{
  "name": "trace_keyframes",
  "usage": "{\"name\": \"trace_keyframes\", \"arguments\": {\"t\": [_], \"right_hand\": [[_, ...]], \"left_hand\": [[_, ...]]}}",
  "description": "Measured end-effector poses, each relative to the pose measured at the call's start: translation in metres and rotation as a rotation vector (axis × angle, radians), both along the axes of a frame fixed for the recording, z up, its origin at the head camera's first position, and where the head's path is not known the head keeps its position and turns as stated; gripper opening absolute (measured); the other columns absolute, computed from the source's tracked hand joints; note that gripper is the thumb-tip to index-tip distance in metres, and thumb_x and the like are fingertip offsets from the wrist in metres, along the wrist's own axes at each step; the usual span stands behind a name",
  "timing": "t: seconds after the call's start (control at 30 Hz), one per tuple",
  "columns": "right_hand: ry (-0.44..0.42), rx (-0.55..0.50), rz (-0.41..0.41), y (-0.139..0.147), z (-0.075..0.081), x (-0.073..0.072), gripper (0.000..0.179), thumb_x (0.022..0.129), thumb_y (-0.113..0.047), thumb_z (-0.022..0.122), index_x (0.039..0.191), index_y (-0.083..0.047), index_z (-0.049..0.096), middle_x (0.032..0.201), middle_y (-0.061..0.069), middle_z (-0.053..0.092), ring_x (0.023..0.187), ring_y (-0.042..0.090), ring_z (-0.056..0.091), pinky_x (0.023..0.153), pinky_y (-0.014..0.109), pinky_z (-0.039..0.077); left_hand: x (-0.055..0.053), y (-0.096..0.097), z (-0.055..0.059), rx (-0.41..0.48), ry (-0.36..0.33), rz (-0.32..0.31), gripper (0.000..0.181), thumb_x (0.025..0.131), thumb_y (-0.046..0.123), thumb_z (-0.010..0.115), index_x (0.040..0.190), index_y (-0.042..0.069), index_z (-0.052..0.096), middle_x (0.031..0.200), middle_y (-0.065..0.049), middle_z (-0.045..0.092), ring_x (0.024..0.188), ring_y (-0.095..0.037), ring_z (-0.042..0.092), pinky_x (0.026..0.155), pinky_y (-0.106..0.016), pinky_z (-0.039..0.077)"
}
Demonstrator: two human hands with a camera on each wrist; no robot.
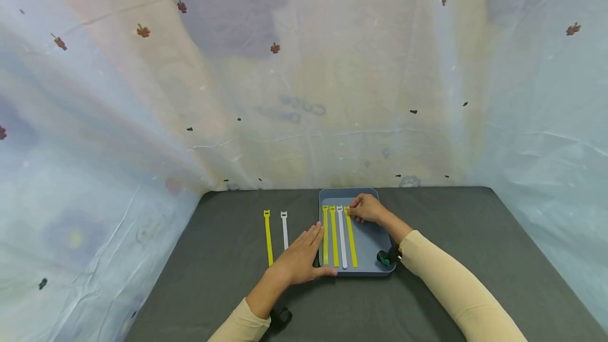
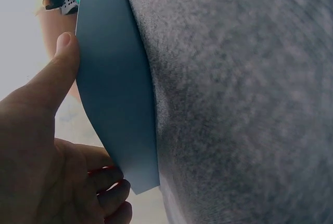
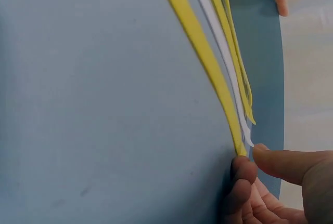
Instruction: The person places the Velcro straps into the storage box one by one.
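A blue-grey tray (image 1: 371,247) holds a row of strap-like cable ties with slotted heads: a yellow cable tie (image 1: 325,236), a second yellow one, a white cable tie (image 1: 342,239) and a rightmost yellow cable tie (image 1: 352,241). My right hand (image 1: 368,208) pinches the head end of that rightmost yellow tie; in the right wrist view its fingertips (image 3: 243,168) meet the strap's end. My left hand (image 1: 299,257) rests along the tray's left side, fingers extended and thumb (image 2: 65,52) spread against the near rim.
Left of the tray, another yellow cable tie (image 1: 268,236) and a white cable tie (image 1: 284,228) lie on the dark grey table (image 1: 214,278), their lower ends behind my left hand. A patterned curtain (image 1: 332,94) hangs behind the table and at both sides.
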State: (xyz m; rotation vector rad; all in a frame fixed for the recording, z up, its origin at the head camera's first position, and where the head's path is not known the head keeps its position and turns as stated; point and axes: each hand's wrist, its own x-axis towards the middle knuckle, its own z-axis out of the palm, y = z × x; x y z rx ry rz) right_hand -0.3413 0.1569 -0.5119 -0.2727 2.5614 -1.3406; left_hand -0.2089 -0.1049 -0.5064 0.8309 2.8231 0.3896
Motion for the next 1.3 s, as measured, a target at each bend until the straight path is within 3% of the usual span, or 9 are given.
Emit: {"name": "trace_keyframes", "arguments": {"t": [0.23, 0.4, 0.5, 0.63, 0.8, 1.0, 1.2, 1.3], "right_hand": [[-0.017, -0.003, -0.003, 0.002, 0.005, 0.001, 0.021, 0.105, -0.011, 0.07, 0.115, 0.005, 0.062, 0.083, 0.011, 0.071, 0.065, 0.017, 0.066, 0.059, 0.032, 0.059], [0.013, -0.006, 0.016, 0.006, 0.015, 0.006, 0.024, 0.106, -0.015, 0.069, 0.119, 0.005, 0.064, 0.093, 0.018, 0.073, 0.077, 0.032, 0.072, 0.066, 0.038, 0.062], [0.073, 0.007, 0.038, 0.011, 0.022, 0.013, 0.027, 0.108, -0.018, 0.068, 0.123, 0.004, 0.066, 0.103, 0.022, 0.072, 0.088, 0.037, 0.072, 0.073, 0.044, 0.063], [0.191, 0.045, 0.056, 0.02, 0.026, 0.024, 0.028, 0.108, -0.022, 0.069, 0.123, 0.001, 0.069, 0.11, 0.016, 0.072, 0.098, 0.032, 0.07, 0.083, 0.046, 0.062], [0.283, 0.073, 0.071, 0.031, 0.031, 0.041, 0.031, 0.107, -0.022, 0.069, 0.126, 0.002, 0.068, 0.116, 0.017, 0.073, 0.109, 0.035, 0.07, 0.094, 0.053, 0.06], [0.326, 0.127, 0.061, 0.044, 0.032, 0.064, 0.04, 0.108, -0.024, 0.069, 0.138, 0.003, 0.064, 0.137, 0.024, 0.067, 0.129, 0.045, 0.063, 0.108, 0.061, 0.053], [0.35, 0.24, 0.04, 0.053, 0.028, 0.086, 0.066, 0.107, -0.037, 0.07, 0.156, 0.002, 0.05, 0.157, 0.029, 0.051, 0.144, 0.051, 0.049, 0.113, 0.069, 0.045], [0.364, 0.278, 0.048, 0.058, 0.027, 0.096, 0.079, 0.104, -0.043, 0.072, 0.161, 0.003, 0.042, 0.163, 0.031, 0.043, 0.149, 0.054, 0.041, 0.116, 0.073, 0.039]], "left_hand": [[0.001, 0.001, 0.003, -0.041, 0.027, 0.008, 0.116, 0.094, 0.076, 0.064, 0.172, 0.003, 0.018, 0.18, -0.014, 0.014, 0.166, -0.027, 0.018, 0.134, -0.044, 0.022], [0.001, -0.003, 0.004, -0.033, 0.035, -0.003, 0.114, 0.095, 0.076, 0.064, 0.172, 0.005, 0.02, 0.18, -0.013, 0.017, 0.165, -0.026, 0.02, 0.134, -0.045, 0.022], [-0.001, -0.008, 0.003, -0.004, 0.037, 0.001, 0.109, 0.096, 0.075, 0.063, 0.172, 0.008, 0.022, 0.179, -0.011, 0.02, 0.164, -0.026, 0.023, 0.133, -0.047, 0.024], [-0.005, -0.019, 0.003, 0.039, 0.048, 0.044, 0.097, 0.1, 0.071, 0.06, 0.171, 0.012, 0.03, 0.177, -0.008, 0.027, 0.161, -0.031, 0.032, 0.13, -0.052, 0.032], [-0.008, -0.036, 0.008, 0.074, 0.116, 0.084, 0.083, 0.103, 0.062, 0.063, 0.165, 0.01, 0.044, 0.171, -0.01, 0.04, 0.152, -0.036, 0.047, 0.12, -0.058, 0.044], [-0.017, -0.057, 0.011, 0.129, 0.119, 0.198, 0.07, 0.105, 0.053, 0.067, 0.159, 0.011, 0.054, 0.163, -0.013, 0.051, 0.147, -0.038, 0.052, 0.114, -0.062, 0.049], [-0.026, -0.078, 0.013, 0.204, 0.068, 0.349, 0.062, 0.105, 0.048, 0.069, 0.153, 0.011, 0.061, 0.157, -0.017, 0.056, 0.143, -0.041, 0.054, 0.11, -0.065, 0.05], [-0.033, -0.087, 0.012, 0.232, 0.058, 0.394, 0.061, 0.105, 0.045, 0.07, 0.152, 0.008, 0.06, 0.151, -0.017, 0.061, 0.137, -0.039, 0.059, 0.105, -0.064, 0.054]]}}
